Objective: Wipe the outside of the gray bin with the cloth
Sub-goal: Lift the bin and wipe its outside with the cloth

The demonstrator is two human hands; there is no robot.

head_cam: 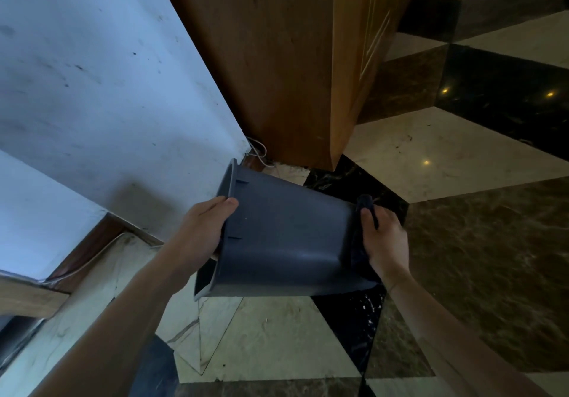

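Note:
The gray bin (286, 236) is held sideways in the air, its open rim to the left and its base to the right. My left hand (201, 233) grips the rim, thumb on the outer wall and fingers inside the opening. My right hand (385, 239) presses a dark cloth (358, 258) flat against the bin's base. The cloth hangs down past the bottom corner, and a fold of it pokes up above my index finger.
A white scuffed wall (107, 73) runs along the left with a brown skirting (89, 245). A wooden cabinet (277, 58) stands behind the bin, a thin cable (258, 150) at its foot. Polished marble floor (446, 156) in beige, brown and black spreads to the right and below.

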